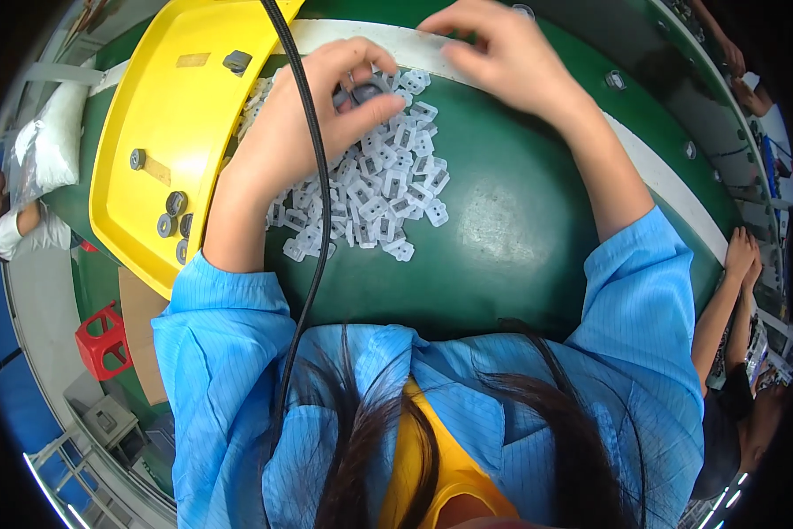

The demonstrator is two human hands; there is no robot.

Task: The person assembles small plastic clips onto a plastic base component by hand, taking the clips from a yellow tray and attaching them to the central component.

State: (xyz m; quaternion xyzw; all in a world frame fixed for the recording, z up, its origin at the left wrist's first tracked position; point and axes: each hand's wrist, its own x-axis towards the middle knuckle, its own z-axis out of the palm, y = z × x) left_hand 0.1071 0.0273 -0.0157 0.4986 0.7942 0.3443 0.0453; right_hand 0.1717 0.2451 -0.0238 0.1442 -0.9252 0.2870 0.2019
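While left hand (290, 115) curls round dark parts (366, 92), right hand (504, 55) half-open.

Tray (136, 115) is yellow with tan patches (193, 61); held part (366, 92) dark grey; piled pieces (361, 191) translucent whitish with dark spots; tabletop (520, 176) green, strip (661, 181) white; cable (326, 212) black; shirt (643, 291) blue, finely striped; undershirt (454, 467) yellow; stool (86, 351) red.

Bright overall; whitish glare on green work surface (502, 227); straight edges bend toward rim; corners black.
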